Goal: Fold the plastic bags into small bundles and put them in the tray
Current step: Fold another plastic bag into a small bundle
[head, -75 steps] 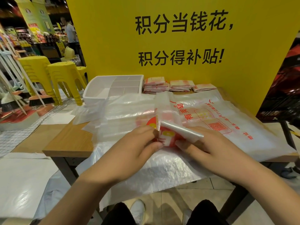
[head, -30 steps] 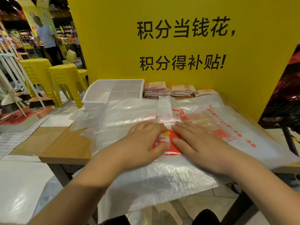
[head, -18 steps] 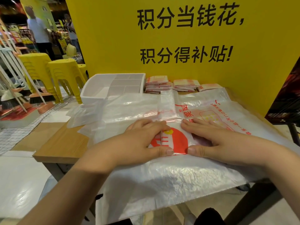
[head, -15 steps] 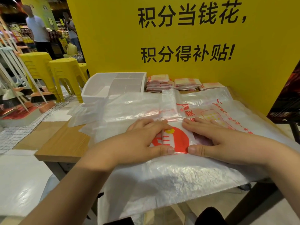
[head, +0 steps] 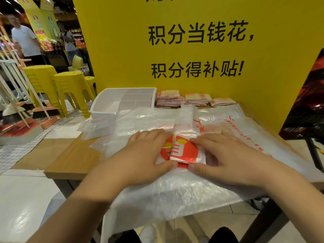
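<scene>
While flat, bag (head: 182, 151) between 2 hands (head: 145, 155) (head: 226, 155)

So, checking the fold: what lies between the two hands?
Head view: the partly folded red-printed plastic bag lies between the left hand and the right hand, both pressing flat on it.

The plastic bags (head: 175, 199) spread over the counter (head: 73, 158) are seen to be of thin, translucent film, crinkled and faintly glossy. The folded bag (head: 182, 151) lying on them is made of the same film, with red print. The counter is surfaced in matt wood grain. The tray (head: 105, 109) is formed of smooth white plastic, dull in finish. The stools (head: 73, 85) are moulded in slightly shiny yellow plastic, and the floor (head: 22, 207) is laid in glossy pale tile.
</scene>
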`<state>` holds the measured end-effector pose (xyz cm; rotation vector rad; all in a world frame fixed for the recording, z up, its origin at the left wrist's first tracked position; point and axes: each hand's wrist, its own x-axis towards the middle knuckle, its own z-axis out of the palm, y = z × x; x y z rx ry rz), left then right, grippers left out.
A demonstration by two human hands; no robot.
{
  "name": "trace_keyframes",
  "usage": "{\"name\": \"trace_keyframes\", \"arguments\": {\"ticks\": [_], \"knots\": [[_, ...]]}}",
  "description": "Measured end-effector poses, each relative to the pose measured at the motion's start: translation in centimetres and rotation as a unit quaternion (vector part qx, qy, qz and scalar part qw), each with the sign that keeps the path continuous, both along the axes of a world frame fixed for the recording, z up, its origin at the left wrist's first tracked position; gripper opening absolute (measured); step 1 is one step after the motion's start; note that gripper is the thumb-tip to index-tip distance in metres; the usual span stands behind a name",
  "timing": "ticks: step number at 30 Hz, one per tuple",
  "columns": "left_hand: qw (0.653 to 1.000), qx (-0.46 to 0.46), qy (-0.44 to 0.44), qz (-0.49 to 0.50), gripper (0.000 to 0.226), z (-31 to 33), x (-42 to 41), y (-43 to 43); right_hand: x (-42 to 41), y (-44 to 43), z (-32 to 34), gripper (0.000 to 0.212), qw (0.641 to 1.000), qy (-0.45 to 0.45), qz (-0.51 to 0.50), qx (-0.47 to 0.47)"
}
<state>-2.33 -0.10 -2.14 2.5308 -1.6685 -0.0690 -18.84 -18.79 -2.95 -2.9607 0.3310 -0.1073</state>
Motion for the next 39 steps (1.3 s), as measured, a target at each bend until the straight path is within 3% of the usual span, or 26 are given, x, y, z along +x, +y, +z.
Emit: {"name": "trace_keyframes", "arguments": {"ticks": [3,11,14,17,25,34,39], "knots": [[0.998,0.014,0.018,0.058,0.063,-1.0,-1.1,1.9,-0.4,1.2,-0.2,0.076,0.999,-0.014,-0.019,-0.027],[0.996,0.028,0.075,0.025,0.053,-1.8,3.1,1.6,-1.3,3.1,-1.0,0.075,0.997,-0.039,-0.026,-0.054],[0.999,0.039,0.009,0.025,0.053,-1.2,3.5,1.6,-1.7,3.4,-0.8,0.073,0.998,-0.038,-0.021,-0.041],[0.994,-0.049,-0.091,0.026,0.051,-1.0,1.5,2.6,-2.0,3.3,-0.8,0.070,0.999,-0.040,-0.014,-0.024],[0.978,-0.198,0.053,-0.031,0.056,-2.9,-4.1,3.0,-2.1,2.8,-1.0,0.073,0.997,-0.069,0.031,-0.031],[0.943,-0.306,0.125,-0.043,0.046,-4.3,-2.5,2.2,-3.3,2.2,-1.4,0.065,0.988,-0.124,0.079,0.042],[0.934,-0.330,0.132,-0.019,0.034,-4.7,-2.1,2.2,-2.6,1.9,-2.1,0.046,0.986,-0.133,0.088,0.057]]}}
